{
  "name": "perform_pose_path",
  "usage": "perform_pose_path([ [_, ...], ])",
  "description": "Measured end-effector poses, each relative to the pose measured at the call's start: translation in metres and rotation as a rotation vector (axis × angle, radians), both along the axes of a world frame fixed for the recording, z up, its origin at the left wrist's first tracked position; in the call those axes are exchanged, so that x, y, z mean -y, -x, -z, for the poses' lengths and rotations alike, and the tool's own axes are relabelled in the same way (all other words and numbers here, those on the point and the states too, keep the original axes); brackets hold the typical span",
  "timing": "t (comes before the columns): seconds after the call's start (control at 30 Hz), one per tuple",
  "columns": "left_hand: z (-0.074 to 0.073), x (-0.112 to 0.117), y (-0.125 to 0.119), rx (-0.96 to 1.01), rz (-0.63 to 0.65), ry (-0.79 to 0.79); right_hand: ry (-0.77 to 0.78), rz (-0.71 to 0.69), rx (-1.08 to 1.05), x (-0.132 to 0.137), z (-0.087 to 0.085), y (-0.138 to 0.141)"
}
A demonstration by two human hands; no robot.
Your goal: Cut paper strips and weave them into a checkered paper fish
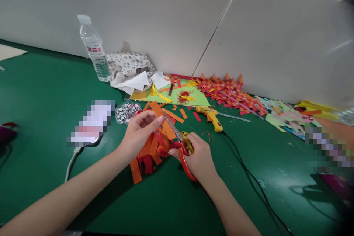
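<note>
Between the thumb and fingers of my left hand (pixel 141 129) is pinched an orange paper strip (pixel 157 108). My right hand (pixel 200 156) grips a pair of scissors (pixel 186 164) with red and yellow handles. Its metal blades point up and left, close against the orange strip; whether they are cutting into it I cannot tell. Under both hands lies a loose pile of orange and red paper strips (pixel 146 162). Smaller orange offcuts (pixel 183 113) are scattered just beyond the pile.
Right of the scissors lies a yellow glue gun (pixel 211 116) with a black cord. Behind are woven red-and-orange paper fish (pixel 232 92) and yellow tassels (pixel 162 95). A box of googly eyes (pixel 127 113), a phone (pixel 92 123), a water bottle (pixel 95 51) and a tissue pouch (pixel 129 62) stand left.
</note>
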State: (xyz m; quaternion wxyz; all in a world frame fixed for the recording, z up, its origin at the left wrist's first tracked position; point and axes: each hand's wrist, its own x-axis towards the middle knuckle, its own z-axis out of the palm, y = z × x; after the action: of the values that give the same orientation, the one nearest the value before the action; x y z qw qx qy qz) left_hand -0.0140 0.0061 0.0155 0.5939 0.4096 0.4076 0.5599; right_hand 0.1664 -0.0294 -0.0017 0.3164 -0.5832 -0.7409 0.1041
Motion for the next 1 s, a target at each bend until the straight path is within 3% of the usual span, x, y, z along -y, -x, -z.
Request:
perform_pose_path([
  [0.4,0.007,0.005,-0.004,0.094,0.011,0.073,0.002,-0.011,0.018,0.001,0.004,0.0],
  [0.77,0.005,0.009,-0.011,-0.031,0.08,0.034,0.058,-0.016,0.011,0.001,0.001,-0.003],
  [1.0,0.005,0.006,-0.008,0.009,0.056,0.046,0.08,-0.007,-0.199,-0.001,0.0,-0.003],
])
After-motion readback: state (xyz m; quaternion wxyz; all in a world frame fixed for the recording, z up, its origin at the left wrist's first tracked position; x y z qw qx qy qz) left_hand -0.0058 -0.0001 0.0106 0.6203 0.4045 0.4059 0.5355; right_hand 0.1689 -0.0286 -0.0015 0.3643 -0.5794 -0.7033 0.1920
